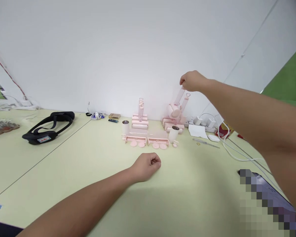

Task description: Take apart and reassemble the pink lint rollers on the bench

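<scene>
My right hand is raised at the wall side of the table. Its fingers are pinched on the upper end of a pale pink T-shaped piece, which has a long translucent handle and a thick rounded crossbar at its lower end. The piece tilts over a pile of similar pink pieces. My left hand rests on the table, loosely curled, with nothing visible in it. Beyond it are two pink open-fronted holders with round discs before them, and two white cylinders with dark tops.
More pink T-shaped pieces stand by the wall. On the left lies a black head strap. A small box and a coiled cable lie further back. Chargers, white cables and a white paper are on the right.
</scene>
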The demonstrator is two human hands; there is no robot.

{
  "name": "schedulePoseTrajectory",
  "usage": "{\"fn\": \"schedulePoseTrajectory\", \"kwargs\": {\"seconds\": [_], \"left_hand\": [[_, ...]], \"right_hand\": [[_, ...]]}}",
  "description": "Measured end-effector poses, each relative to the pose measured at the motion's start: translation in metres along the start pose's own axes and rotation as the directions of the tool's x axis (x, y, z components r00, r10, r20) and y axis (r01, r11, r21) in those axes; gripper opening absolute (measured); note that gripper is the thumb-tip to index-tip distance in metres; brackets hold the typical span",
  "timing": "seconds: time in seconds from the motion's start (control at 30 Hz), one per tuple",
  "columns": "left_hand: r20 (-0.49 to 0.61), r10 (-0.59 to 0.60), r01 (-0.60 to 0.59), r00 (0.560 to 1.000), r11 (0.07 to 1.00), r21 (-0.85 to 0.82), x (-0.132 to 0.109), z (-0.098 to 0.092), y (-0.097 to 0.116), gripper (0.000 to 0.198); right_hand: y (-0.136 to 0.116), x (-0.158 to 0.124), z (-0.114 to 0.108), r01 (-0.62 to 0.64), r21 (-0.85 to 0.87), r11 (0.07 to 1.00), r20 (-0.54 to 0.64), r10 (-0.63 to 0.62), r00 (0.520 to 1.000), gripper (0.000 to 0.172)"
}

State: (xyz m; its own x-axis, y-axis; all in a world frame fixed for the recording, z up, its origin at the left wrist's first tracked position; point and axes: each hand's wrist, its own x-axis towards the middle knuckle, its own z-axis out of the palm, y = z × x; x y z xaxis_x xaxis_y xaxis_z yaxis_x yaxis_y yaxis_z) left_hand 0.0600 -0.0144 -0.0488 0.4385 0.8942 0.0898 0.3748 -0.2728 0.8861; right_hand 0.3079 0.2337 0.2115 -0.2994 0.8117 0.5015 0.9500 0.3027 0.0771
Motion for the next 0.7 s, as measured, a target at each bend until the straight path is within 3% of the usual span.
{"fn": "schedulePoseTrajectory", "kwargs": {"seconds": [0.13, 0.33, 0.7], "left_hand": [[0.004, -0.005, 0.005, 1.000, 1.000, -0.001, 0.000, 0.000, -0.001, 0.018], [0.009, 0.001, -0.001, 1.000, 1.000, 0.000, 0.000, -0.001, 0.001, 0.018], [0.010, -0.008, 0.007, 1.000, 1.000, 0.019, -0.002, -0.001, 0.003, 0.018]], "right_hand": [[-0.015, -0.004, 0.026, -0.096, -0.160, 0.983, 0.095, 0.112, 0.989, 0.017], [-0.028, -0.012, 0.050, -0.036, -0.268, 0.963, 0.173, 0.084, 0.981, 0.023], [-0.034, -0.021, 0.048, -0.031, -0.196, 0.980, 0.161, 0.063, 0.985, 0.027]]}}
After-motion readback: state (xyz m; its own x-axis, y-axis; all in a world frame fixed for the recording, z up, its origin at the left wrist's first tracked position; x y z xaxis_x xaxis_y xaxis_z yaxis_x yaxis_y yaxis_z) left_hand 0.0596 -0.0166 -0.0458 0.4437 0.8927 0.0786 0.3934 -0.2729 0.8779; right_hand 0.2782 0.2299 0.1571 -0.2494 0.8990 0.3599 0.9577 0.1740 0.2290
